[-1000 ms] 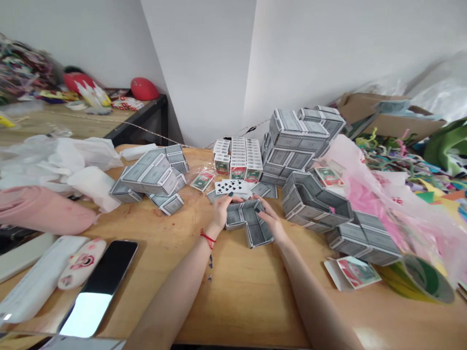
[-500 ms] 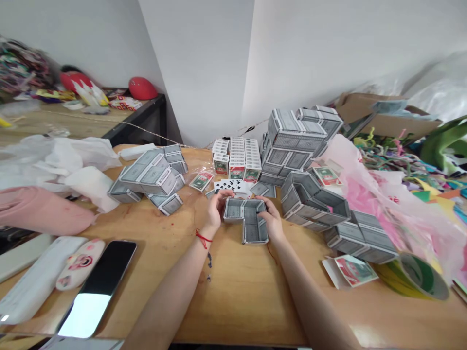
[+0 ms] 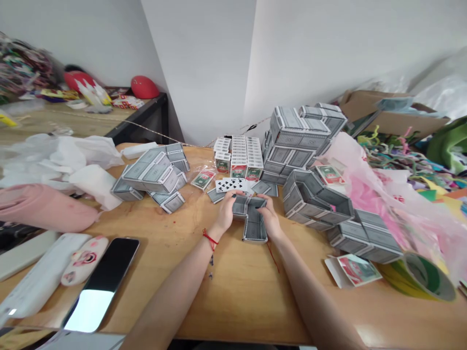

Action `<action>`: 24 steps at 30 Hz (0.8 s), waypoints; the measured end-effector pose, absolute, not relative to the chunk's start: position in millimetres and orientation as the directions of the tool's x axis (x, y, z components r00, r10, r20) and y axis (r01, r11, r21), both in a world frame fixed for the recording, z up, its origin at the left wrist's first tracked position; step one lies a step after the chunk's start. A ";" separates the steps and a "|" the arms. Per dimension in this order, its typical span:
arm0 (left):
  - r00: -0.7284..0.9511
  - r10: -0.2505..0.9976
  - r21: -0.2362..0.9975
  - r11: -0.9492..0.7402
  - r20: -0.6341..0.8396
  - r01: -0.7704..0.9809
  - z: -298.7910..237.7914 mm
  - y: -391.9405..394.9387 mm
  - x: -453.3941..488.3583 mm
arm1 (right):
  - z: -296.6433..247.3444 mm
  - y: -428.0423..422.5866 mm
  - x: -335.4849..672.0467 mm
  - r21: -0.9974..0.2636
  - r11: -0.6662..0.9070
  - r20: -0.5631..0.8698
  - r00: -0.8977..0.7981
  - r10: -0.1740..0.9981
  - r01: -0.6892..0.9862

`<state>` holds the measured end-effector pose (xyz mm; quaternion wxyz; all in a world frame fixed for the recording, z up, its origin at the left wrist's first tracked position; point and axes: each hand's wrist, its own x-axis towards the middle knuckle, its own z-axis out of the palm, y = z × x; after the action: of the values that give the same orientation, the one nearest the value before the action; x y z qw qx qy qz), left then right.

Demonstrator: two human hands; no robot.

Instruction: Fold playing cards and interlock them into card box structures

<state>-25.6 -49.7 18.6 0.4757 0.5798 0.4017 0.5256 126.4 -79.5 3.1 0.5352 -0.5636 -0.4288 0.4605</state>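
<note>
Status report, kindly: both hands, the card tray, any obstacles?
Left hand and right hand: both gripping the L-shaped playing-card tray. Tray open side up. Loose playing cards just beyond, apparently not blocking.

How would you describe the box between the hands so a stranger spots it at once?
On the wooden table, look just nearer than the spread playing cards. There, between the left hand and the right hand, is a grey, open-topped box bent like an L. Unlike the other grey pieces, it alone has hands on it.
</note>
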 end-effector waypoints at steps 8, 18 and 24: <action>0.025 0.985 0.985 -0.171 0.172 -0.035 13.4 -45.4 -25.2 | 2.3 -78.1 135.7 -0.997 0.029 0.014 0.198 0.980 -0.071; -0.206 0.951 0.973 -0.231 0.230 0.021 10.5 -58.7 -33.1 | 8.8 -83.8 131.0 -0.987 0.145 0.157 0.510 0.846 0.063; 0.048 0.992 0.977 -0.109 0.120 -0.181 8.1 -49.5 -37.4 | 5.3 -80.3 139.4 -0.987 0.114 0.033 0.549 0.835 -0.114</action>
<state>-37.4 -49.5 8.1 0.5276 0.4958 0.4087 0.5557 139.4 -80.3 5.3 0.6747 -0.5650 -0.3190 0.3517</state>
